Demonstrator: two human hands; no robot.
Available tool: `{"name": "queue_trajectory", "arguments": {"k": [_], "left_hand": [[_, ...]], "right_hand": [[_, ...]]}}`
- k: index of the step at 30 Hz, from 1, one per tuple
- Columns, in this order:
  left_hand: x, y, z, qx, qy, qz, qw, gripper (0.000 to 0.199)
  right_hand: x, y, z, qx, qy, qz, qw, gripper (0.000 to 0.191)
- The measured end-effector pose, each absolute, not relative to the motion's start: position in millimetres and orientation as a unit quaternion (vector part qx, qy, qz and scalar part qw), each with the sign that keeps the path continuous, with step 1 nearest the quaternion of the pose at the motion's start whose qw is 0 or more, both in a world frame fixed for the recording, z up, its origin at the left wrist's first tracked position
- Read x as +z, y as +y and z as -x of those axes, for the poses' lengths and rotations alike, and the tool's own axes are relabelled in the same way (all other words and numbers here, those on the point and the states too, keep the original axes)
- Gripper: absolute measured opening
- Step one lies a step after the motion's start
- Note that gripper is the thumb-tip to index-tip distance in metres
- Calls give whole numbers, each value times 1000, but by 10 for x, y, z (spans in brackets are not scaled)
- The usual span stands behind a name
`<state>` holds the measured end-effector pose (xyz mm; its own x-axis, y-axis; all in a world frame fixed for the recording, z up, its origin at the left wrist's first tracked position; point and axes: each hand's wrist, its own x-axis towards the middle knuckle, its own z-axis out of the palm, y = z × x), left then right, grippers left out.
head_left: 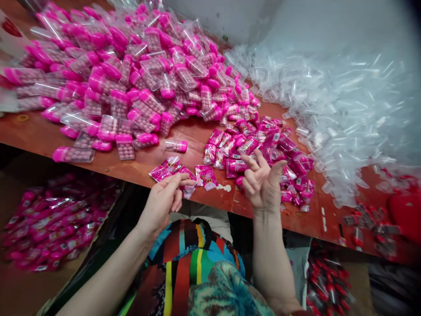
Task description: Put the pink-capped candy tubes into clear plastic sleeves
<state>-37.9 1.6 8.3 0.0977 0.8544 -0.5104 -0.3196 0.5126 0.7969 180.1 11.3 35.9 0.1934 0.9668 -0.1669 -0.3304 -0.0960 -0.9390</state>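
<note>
Pink label sachets (171,169) lie at table (131,164) edge; left hand (162,199) pinches 1 by its corner, right hand (263,182) open, holding nothing. Best peel slowly, keeping others flat.

Reddish-brown wooden table (138,164): heap of pink-capped boxes (125,79), pile of pink labels (263,149), mound of clear sleeves (345,118).
</note>
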Motion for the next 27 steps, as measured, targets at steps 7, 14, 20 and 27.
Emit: {"name": "queue_trajectory", "arguments": {"k": [7, 14, 20, 27], "left_hand": [[-22, -23, 356, 387, 537, -268, 700, 31], [-1, -13, 136, 344, 507, -305, 729, 32], [33, 80, 70, 394, 521, -281, 703, 26], [69, 170, 235, 402, 486, -226, 743, 30]], "right_hand": [[-253, -65, -1348, 167, -619, 742, 195, 26], [-277, -84, -1446, 328, -547, 682, 358, 17], [-130, -17, -1307, 591, -340, 535, 499, 29], [-110, 117, -1134, 562, -415, 506, 506, 16]]}}
